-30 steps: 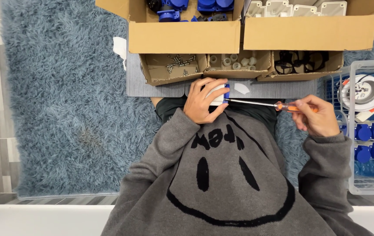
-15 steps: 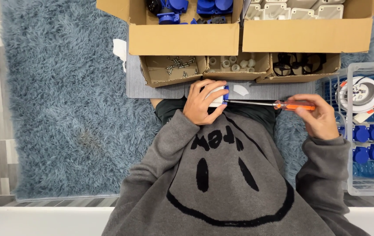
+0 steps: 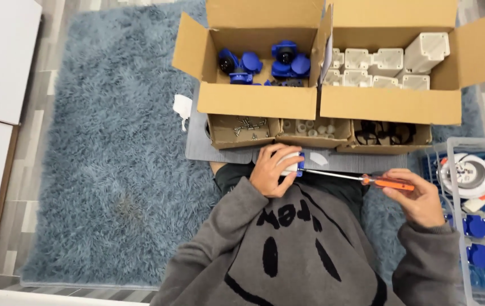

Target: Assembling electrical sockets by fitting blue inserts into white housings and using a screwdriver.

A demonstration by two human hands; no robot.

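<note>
Driving a screw, we judge, is the step in hand. Our left hand (image 3: 273, 170) is curled tight around a small white-and-blue part (image 3: 294, 164), held just above the lap, near the grey mat (image 3: 197, 148). Our right hand (image 3: 418, 198) is closed on the orange handle of a screwdriver (image 3: 367, 180), whose shaft runs level to the blue end of the part. To do this well, we should keep the shaft straight in line with the screw, press gently inward and turn slowly so the tip does not slip. A small tray of screws (image 3: 242, 129) sits close ahead, below the cardboard boxes (image 3: 259, 102).
</note>
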